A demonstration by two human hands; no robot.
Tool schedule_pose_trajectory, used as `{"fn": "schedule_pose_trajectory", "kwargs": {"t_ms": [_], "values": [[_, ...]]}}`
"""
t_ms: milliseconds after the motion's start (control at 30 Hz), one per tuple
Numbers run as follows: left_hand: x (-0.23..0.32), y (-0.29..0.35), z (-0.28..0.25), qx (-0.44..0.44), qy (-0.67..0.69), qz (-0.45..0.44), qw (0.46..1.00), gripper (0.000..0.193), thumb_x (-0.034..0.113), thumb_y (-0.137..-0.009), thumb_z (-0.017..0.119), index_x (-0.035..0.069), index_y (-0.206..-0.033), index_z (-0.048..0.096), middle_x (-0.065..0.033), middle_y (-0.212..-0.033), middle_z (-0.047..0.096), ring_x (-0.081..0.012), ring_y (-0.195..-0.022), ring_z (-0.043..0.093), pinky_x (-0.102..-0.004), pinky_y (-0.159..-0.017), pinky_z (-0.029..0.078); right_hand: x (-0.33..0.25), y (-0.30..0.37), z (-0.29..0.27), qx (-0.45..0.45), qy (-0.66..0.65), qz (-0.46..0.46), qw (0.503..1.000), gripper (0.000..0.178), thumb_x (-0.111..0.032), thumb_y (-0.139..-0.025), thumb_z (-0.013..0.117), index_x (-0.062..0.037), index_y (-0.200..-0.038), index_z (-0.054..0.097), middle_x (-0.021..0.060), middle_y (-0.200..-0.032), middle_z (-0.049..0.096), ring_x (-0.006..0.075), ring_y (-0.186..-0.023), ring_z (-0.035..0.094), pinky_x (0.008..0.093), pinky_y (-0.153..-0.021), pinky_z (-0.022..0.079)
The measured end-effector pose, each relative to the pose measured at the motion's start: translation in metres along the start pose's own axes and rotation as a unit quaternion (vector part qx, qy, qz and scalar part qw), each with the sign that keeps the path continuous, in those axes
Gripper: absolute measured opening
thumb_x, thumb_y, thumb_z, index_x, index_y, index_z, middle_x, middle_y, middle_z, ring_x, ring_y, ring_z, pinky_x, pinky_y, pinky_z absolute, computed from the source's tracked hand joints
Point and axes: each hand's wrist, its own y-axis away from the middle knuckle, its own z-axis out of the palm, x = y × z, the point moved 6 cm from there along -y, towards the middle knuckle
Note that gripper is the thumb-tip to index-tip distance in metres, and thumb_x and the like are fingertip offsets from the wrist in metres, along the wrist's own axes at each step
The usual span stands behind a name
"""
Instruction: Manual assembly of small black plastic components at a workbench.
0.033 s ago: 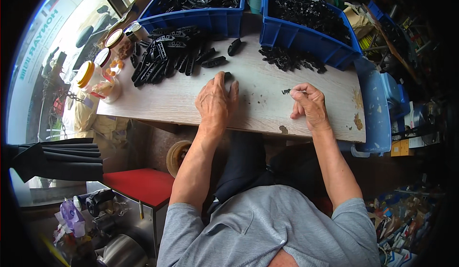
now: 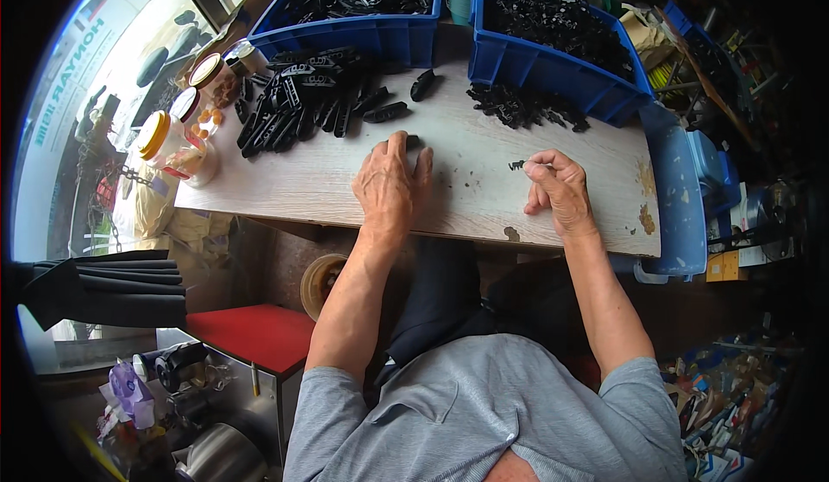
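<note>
On the pale wood-grain table, my left hand [image 2: 389, 180] is closed around an elongated black plastic part [image 2: 413, 142], and only its far end shows past the fingers. To the right, my right hand [image 2: 560, 190] pinches a small black toothed plastic piece [image 2: 516, 165] between thumb and forefinger, just above the tabletop. A heap of long black plastic parts [image 2: 294, 93] lies beyond my left hand, with a few loose ones beside it. Past my right hand spreads a pile of small black pieces [image 2: 522, 106].
Behind the heaps stand a left blue bin [image 2: 363, 40] of long black parts and a right blue bin [image 2: 553, 72] of small pieces. Several jars, one yellow-lidded [image 2: 154, 134], line the left edge. A red-topped cabinet [image 2: 255, 335] is at lower left, a bucket [image 2: 318, 283] under the table.
</note>
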Motion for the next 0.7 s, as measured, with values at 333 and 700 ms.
{"fn": "schedule_pose_trajectory", "kwargs": {"t_ms": [333, 700], "values": [[-0.0006, -0.0002, 0.0002, 0.005, -0.004, 0.047, 0.999, 0.018, 0.015, -0.083, 0.068, 0.011, -0.100, 0.065, -0.0096, -0.096, 0.065, -0.0319, -0.088, 0.060, -0.0422, -0.076, 0.050, -0.0001, -0.0018, 0.0013, 0.006, -0.004, 0.009, 1.000, 0.014, -0.018, -0.086, 0.071, -0.0064, -0.090, 0.064, -0.0019, -0.048, 0.042, 0.0106, -0.040, 0.048, 0.0277, -0.042, 0.049], [0.0013, 0.0068, 0.0035, 0.013, 0.180, -0.002, 0.984, 0.022, 0.008, -0.082, 0.069, 0.011, -0.103, 0.066, -0.0123, -0.084, 0.064, -0.0270, -0.072, 0.059, -0.0324, -0.069, 0.048, 0.0023, 0.0047, 0.0047, 0.006, -0.067, 0.006, 0.998, 0.012, -0.019, -0.086, 0.071, -0.0096, -0.092, 0.066, -0.0006, -0.051, 0.046, 0.0119, -0.047, 0.053, 0.0359, -0.055, 0.058]]}}
